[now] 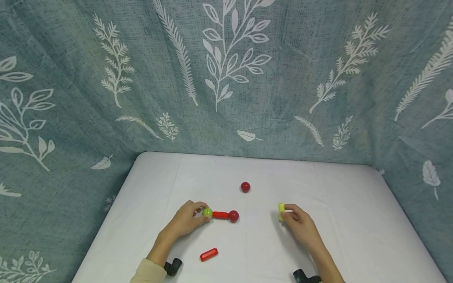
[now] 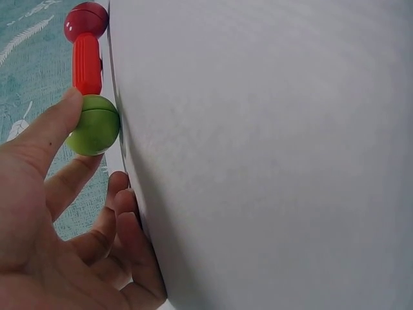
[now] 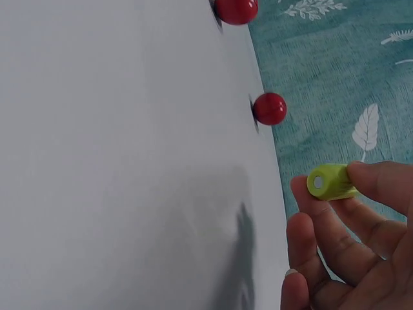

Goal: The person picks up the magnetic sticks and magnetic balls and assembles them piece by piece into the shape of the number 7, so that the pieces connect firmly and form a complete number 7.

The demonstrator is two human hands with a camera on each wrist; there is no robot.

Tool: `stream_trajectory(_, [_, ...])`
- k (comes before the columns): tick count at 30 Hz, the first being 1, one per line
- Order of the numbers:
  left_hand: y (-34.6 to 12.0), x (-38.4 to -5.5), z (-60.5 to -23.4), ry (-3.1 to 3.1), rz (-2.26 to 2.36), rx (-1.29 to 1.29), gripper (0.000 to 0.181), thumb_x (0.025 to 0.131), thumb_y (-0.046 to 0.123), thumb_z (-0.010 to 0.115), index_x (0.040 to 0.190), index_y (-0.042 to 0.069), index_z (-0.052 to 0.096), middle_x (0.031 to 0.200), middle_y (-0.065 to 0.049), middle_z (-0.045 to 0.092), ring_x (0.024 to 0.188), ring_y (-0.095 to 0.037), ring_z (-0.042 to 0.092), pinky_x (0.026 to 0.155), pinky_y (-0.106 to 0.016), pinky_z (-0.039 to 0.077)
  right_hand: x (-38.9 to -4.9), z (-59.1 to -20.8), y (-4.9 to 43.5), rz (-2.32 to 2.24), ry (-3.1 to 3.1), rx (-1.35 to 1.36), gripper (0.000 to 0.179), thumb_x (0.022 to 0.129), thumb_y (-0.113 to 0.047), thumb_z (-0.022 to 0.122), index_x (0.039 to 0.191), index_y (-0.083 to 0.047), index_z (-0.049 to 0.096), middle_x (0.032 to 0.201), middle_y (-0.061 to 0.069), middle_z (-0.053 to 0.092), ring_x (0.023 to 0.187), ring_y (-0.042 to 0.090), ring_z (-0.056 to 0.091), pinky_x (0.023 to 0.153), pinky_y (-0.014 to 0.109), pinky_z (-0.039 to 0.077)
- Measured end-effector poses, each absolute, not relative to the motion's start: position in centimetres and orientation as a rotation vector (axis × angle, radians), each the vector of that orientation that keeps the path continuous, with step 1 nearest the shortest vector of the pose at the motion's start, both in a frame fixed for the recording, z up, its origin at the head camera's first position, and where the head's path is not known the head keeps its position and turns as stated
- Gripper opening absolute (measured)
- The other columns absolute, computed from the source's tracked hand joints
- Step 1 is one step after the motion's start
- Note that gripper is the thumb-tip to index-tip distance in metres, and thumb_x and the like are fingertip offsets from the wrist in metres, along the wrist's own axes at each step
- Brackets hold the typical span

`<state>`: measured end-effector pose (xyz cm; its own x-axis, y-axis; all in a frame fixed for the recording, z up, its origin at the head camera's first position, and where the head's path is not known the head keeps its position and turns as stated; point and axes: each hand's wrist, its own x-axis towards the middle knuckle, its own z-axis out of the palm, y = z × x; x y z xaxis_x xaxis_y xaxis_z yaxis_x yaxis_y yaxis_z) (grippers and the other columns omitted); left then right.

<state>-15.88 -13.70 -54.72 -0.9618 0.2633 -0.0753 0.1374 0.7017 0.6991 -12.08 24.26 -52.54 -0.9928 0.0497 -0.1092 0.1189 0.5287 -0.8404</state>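
Note:
My left hand (image 1: pixel 188 218) pinches a green ball (image 2: pixel 97 126) between thumb and finger. A red ribbed rod (image 2: pixel 87 63) joins that ball to a dark red ball (image 1: pixel 233 216), forming a straight piece low over the white table. In my right hand (image 1: pixel 300 226), thumb and fingers hold a short yellow-green rod (image 3: pixel 330 181) up off the tabletop. Its end, facing the right wrist camera, shows a silvery round disc. The two hands are well apart, with the joined piece reaching from the left hand toward the right.
Farther back on the white table (image 1: pixel 354 220) lies a loose dark red ball (image 1: pixel 245 187). A loose red rod (image 1: pixel 209 254) lies nearer the front, right of the left forearm. Behind the table hangs a teal leaf-patterned cloth (image 1: pixel 276 78).

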Motion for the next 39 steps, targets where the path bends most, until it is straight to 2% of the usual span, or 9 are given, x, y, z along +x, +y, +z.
stream_trajectory(13, [-13.9,-16.1,-54.9,2.738,1.090,0.349,0.032,0.088,0.040,0.078,0.116,0.025,0.070,0.101,-0.001,0.057,0.090,-0.018,0.052,0.067,-0.034,0.046,-12.0,-53.2,21.7,-1.652,2.504,0.187,0.035,0.098,-0.026,0.066,0.124,-0.003,0.062,0.096,0.006,0.074,0.091,0.020,0.064,0.075,0.031,0.043])
stream_trajectory(19, [-13.9,-16.1,-54.9,2.739,1.089,0.362,0.032,0.087,0.039,0.078,0.115,0.025,0.070,0.101,-0.001,0.057,0.090,-0.018,0.052,0.067,-0.034,0.046,-11.8,-53.4,20.3,-1.685,2.442,0.205,0.032,0.096,-0.025,0.068,0.119,-0.003,0.064,0.084,0.008,0.072,0.067,0.018,0.051,0.061,0.026,0.038])
stream_trajectory(24, [-13.9,-16.1,-54.8,2.734,1.093,0.359,0.033,0.087,0.038,0.078,0.115,0.024,0.070,0.102,-0.002,0.058,0.090,-0.018,0.052,0.068,-0.034,0.046,-11.5,-53.7,19.2,-1.699,2.414,0.208,0.031,0.094,-0.025,0.070,0.116,-0.003,0.066,0.075,0.008,0.068,0.058,0.013,0.044,0.054,0.024,0.034])
stream_trajectory(28, [-14.0,-16.1,-54.8,2.737,1.091,0.356,0.034,0.087,0.039,0.078,0.116,0.023,0.070,0.102,-0.002,0.058,0.090,-0.018,0.052,0.068,-0.034,0.046,-11.4,-54.0,18.4,-1.723,2.370,0.217,0.029,0.092,-0.025,0.072,0.113,-0.005,0.067,0.069,0.010,0.064,0.055,0.010,0.040,0.050,0.023,0.032])
stream_trajectory(39, [-13.9,-16.2,-54.7,2.738,1.088,0.359,0.033,0.087,0.037,0.078,0.115,0.024,0.070,0.100,-0.001,0.057,0.089,-0.018,0.052,0.068,-0.034,0.046,-11.4,-54.4,16.8,-1.722,2.341,0.203,0.031,0.090,-0.028,0.074,0.111,-0.006,0.067,0.069,0.008,0.064,0.055,0.011,0.042,0.049,0.022,0.031])
